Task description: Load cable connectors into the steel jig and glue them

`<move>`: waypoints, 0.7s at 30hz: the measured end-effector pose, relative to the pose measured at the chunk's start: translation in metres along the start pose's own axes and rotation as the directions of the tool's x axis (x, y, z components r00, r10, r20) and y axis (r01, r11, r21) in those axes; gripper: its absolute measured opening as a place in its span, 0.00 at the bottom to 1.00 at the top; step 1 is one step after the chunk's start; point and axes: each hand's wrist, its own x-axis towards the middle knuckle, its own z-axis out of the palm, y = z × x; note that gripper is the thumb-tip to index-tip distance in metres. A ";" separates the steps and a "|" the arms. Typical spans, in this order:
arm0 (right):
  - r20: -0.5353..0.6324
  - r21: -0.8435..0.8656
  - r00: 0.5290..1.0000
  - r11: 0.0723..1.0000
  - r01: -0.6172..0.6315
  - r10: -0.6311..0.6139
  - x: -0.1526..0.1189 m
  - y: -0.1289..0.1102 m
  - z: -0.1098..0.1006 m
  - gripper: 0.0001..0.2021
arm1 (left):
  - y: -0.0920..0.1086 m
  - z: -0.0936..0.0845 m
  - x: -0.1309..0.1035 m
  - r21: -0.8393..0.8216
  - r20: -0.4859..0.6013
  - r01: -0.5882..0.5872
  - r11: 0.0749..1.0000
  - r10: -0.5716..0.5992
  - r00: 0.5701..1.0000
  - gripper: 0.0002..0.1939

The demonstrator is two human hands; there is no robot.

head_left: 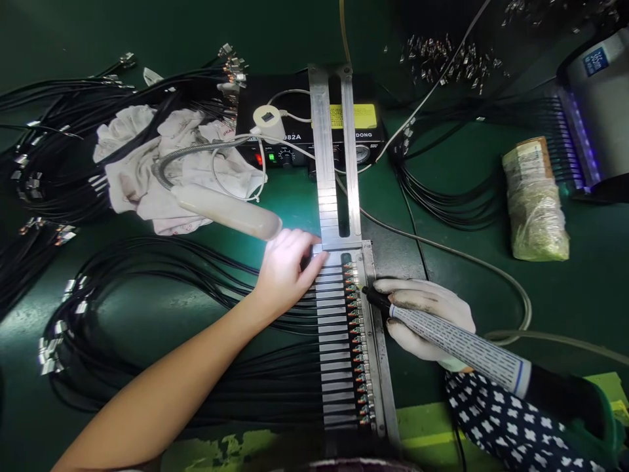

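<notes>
My bare left hand [287,265] grips the upper left edge of a long metal fixture [334,308], its thumb lying on the metal. Black cables [289,357] lie side by side across the fixture. Their small connector ends, with orange and green parts [354,321], line up in a column along its right side. My right hand [432,311], in a stained white glove, is closed around a glue syringe [457,347] with a printed barrel and a black nozzle. The syringe lies tilted, its tip close to the upper connectors; whether it touches them I cannot tell.
A lamp [226,210] on a bendable neck shines beside my left hand. Behind stand a black control box [299,147] and a slotted metal arm [319,151]. Cloth [142,170] and cable bundles lie left. A wrapped block [535,203] and a purple-lit device [602,111] are right.
</notes>
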 end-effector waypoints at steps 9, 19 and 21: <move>0.001 -0.024 1.000 1.000 0.005 -0.005 -0.001 0.000 0.000 0.11 | -0.001 0.001 0.000 0.005 -0.005 -0.008 1.000 0.008 1.000 0.09; -0.003 -0.020 1.000 1.000 -0.013 0.012 -0.001 0.001 0.001 0.12 | 0.000 0.000 0.000 0.008 -0.011 -0.009 1.000 0.010 1.000 0.09; -0.007 -0.017 1.000 0.999 -0.027 0.027 -0.001 0.002 0.002 0.12 | 0.000 0.000 0.000 0.009 -0.010 -0.007 1.000 0.007 1.000 0.09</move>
